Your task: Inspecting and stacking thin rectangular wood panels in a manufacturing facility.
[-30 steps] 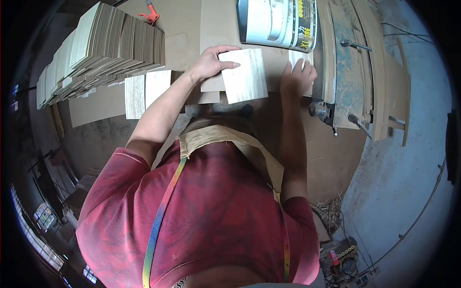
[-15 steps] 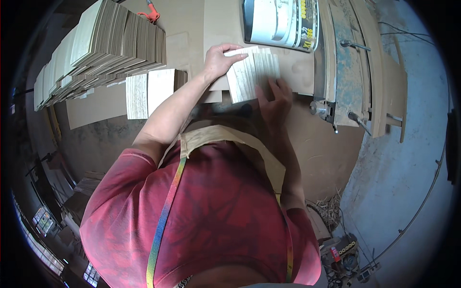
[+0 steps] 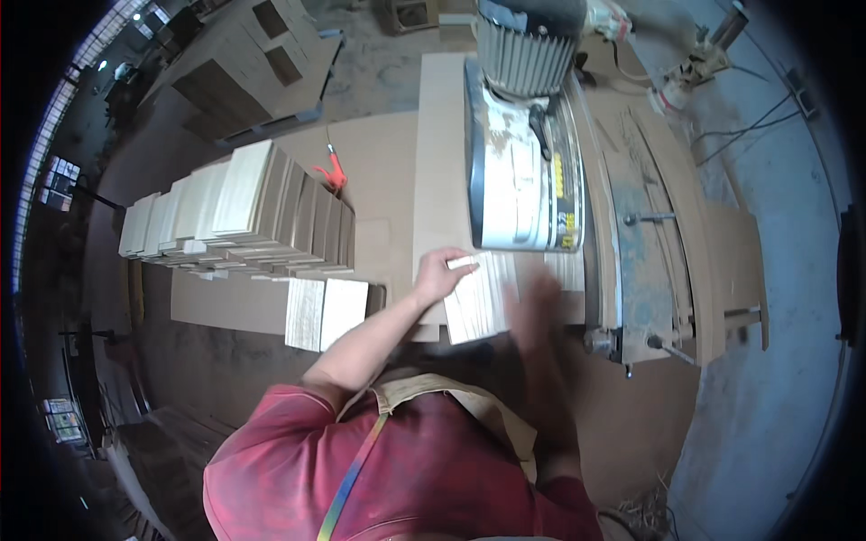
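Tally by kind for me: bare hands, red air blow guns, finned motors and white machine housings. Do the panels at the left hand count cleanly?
Bare hands: 2 (left hand; right hand, blurred)
Red air blow gun: 1
Finned motor: 1
White machine housing: 1
Total: 5
Pale wooden panels: overlapping, so I cannot count them; left out.

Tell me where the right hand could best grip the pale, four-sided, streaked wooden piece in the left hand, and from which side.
Probably along the right edge of the pale, streaked wooden piece, coming from the right: the left hand takes up its upper left corner, while the opposite edge lies toward the blurred right hand. Blur hides whether that hand touches it.
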Available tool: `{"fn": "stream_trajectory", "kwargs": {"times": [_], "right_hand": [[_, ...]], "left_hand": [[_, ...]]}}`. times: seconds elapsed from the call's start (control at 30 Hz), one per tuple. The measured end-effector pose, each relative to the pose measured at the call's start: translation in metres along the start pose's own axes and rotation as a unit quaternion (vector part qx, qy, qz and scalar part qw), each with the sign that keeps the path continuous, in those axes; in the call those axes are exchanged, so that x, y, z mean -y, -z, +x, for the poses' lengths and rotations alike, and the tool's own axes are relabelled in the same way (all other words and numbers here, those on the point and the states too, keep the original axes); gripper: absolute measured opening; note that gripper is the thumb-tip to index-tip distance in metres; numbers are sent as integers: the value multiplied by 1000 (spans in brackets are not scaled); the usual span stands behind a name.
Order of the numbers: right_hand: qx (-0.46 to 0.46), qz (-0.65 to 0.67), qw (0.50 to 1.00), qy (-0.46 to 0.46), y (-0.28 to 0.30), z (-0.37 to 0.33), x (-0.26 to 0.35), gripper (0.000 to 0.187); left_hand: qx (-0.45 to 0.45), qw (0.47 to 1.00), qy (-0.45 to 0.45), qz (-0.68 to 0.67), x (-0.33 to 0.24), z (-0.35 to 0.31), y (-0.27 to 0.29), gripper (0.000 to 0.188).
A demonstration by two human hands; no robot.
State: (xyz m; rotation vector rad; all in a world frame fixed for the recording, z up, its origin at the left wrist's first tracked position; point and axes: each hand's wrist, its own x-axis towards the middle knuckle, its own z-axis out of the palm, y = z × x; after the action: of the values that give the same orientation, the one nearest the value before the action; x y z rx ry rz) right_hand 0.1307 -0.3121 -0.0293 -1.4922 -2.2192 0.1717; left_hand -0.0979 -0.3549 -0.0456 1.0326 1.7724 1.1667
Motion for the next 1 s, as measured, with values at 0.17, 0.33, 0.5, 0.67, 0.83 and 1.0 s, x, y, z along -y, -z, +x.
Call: {"fn": "stream_trajectory", "kwargs": {"times": [0.17, 0.33, 0.5, 0.67, 0.83, 1.0], "right_hand": [[17, 17, 998, 57, 19, -39, 2, 59], [-82, -81, 993, 9, 26, -37, -70, 49], [-91, -145, 985, -15, 37, 51, -36, 39], [-109, 1, 993, 44, 23, 35, -15, 49], [-11, 30, 997, 75, 37, -27, 26, 62], [-20, 54, 998, 35, 80, -64, -4, 63]], "left_hand": [[8, 1000, 15, 21, -15, 17, -5, 20], [75, 991, 79, -70, -37, 16, 30, 32], [140, 971, 128, -145, -52, 19, 43, 37], [50, 997, 30, 49, -54, 13, 12, 31], [31, 998, 11, 54, -53, 14, 3, 32], [42, 995, 86, -1, -62, 16, 33, 25]]}}
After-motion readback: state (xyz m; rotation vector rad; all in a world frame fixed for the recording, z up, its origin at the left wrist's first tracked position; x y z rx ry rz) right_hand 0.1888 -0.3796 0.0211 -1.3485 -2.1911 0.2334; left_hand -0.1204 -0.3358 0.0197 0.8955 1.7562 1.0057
